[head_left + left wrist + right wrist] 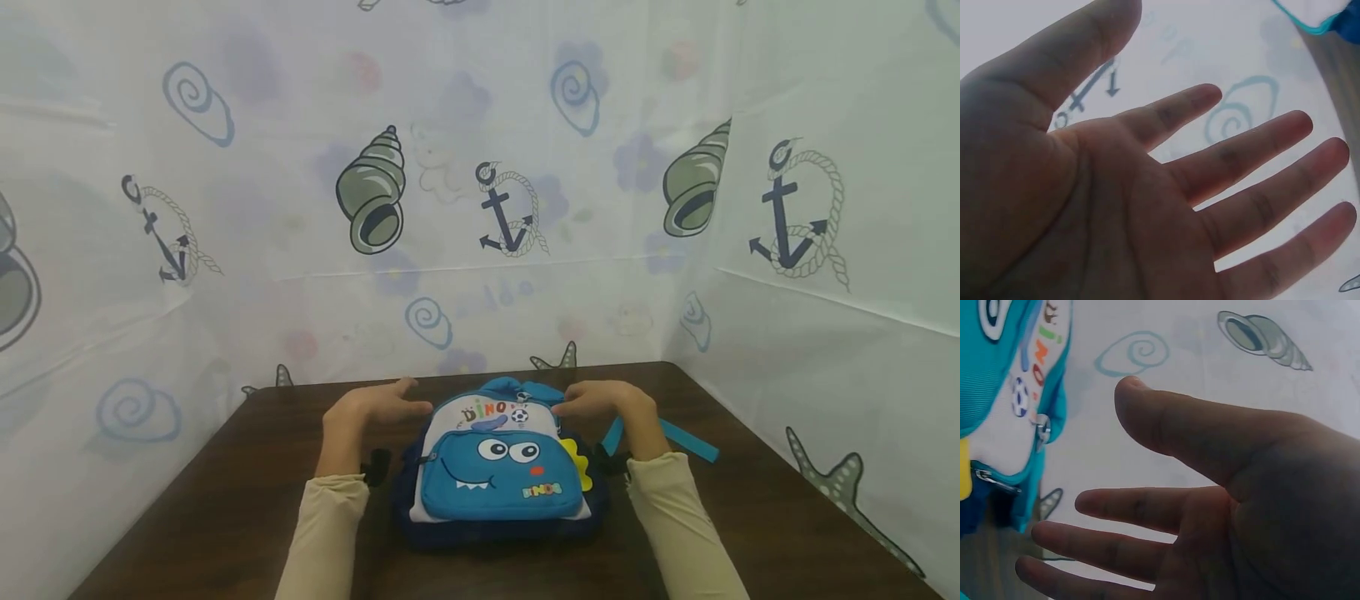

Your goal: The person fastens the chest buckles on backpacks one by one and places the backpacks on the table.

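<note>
- Blue and white cloth backpack (498, 467), dinosaur face toward the person, sits mid-table between the two hands. Cannot tell whether it lies flat or leans a little.
- Dark brown table (262, 483) under it; printed pale sheeting (480, 312) behind and at both sides.
- Left hand (377, 405) spread wide, just beside the bag's upper left edge. Its wrist view shows four straight, parted fingers, thumb well apart, palm bare. Holds nothing.
- Right hand (600, 399) at the upper right edge, also wide: thumb lifted away, three fingers visible and parted, the last out of sight. Nothing in the palm.
- Contact: from the head view the right fingertips overlap the bag's edge, but its wrist view shows pale sheeting between thumb and bag. Looks apart; left likewise.
- Step in hand, as I judge it: handling the bag from both sides. Best done with the hands level, closing evenly so that it does not twist.
- Soft cloth probably gives under the fingers; a grip on the body should steer better than one on the yellow trim (576, 464).
- Blue strap (690, 440) trails on the table past the right wrist. Worth minding; it could snag on the sleeve (678, 508).
- Zip pull (429, 457) at the pocket's left corner: better kept clear of the fingers.
</note>
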`<state>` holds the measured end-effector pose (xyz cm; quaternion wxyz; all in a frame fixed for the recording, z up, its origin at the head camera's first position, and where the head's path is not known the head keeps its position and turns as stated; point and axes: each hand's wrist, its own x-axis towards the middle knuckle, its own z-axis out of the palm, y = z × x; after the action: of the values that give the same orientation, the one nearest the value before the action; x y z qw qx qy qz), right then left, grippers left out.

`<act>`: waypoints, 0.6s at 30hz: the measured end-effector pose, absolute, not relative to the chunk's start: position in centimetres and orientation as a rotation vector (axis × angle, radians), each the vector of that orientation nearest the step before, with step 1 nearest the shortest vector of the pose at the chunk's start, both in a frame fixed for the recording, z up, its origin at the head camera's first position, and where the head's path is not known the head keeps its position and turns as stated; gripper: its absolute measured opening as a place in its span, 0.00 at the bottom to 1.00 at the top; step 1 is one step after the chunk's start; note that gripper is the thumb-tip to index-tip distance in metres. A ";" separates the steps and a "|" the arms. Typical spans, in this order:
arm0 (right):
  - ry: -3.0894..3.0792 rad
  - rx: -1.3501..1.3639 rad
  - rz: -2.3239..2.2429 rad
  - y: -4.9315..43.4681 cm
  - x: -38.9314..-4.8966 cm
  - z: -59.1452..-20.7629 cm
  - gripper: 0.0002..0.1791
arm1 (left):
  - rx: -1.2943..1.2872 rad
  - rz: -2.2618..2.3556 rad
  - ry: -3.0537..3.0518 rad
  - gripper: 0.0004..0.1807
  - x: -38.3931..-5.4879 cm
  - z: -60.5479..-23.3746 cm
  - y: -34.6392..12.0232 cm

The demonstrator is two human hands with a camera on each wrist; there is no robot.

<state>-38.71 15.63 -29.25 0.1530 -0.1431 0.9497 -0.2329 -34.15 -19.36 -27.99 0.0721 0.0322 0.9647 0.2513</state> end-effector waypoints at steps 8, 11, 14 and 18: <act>2.644 -0.290 -0.762 15.0 -38.9 -30.4 0.31 | 0.037 0.762 2.862 0.44 -35.7 -30.3 -18.6; 2.643 -0.259 -0.766 14.8 -39.1 -30.8 0.33 | -0.002 0.800 2.855 0.47 -36.4 -31.1 -18.4; 2.628 -0.256 -0.736 14.7 -39.6 -31.3 0.37 | -0.040 0.814 2.840 0.50 -36.9 -31.8 -18.4; 2.609 -0.235 -0.670 14.6 -40.3 -31.8 0.42 | -0.098 0.810 2.818 0.56 -37.2 -32.4 -18.5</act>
<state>-40.32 14.63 -31.79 0.2171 -0.0850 0.9419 -0.2418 -37.19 -18.52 -32.42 0.1037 -0.0331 0.9554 0.2747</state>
